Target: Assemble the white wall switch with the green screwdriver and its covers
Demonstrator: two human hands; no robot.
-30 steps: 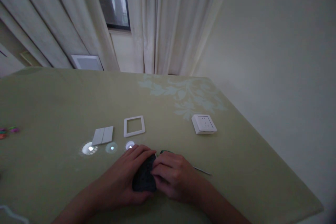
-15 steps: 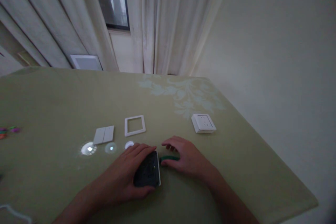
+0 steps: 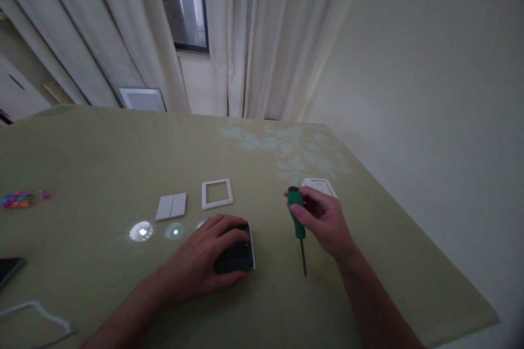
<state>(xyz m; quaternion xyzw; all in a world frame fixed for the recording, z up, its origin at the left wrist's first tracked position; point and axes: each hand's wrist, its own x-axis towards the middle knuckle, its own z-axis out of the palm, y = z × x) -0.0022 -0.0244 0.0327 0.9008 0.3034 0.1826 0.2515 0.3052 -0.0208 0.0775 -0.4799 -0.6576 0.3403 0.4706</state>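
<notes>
My left hand [image 3: 210,253] is wrapped round a black switch body with a white rim [image 3: 233,258], held low over the table. Its thumb lies along the near edge and the fingers cover much of the top. In my right hand [image 3: 323,221] is a screwdriver with a green handle [image 3: 297,221]. The thin shaft points down and stays apart from the switch body. Beyond my left hand lie a white square frame [image 3: 230,192] and a white two-rocker switch plate [image 3: 171,206]. A white wall socket [image 3: 320,185] is partly hidden behind my right hand.
A pale green cloth covers the table [image 3: 123,163]. At the left are small colourful pieces [image 3: 20,200], a dark flat device [image 3: 9,268] and a white cable [image 3: 41,310]. Curtains [image 3: 282,38] hang behind, and a wall [image 3: 429,92] runs along the right.
My right hand has raised the screwdriver off the table and moved right, turning it upright with the tip down. My left hand stays on the switch body, fingers now further over its top.
</notes>
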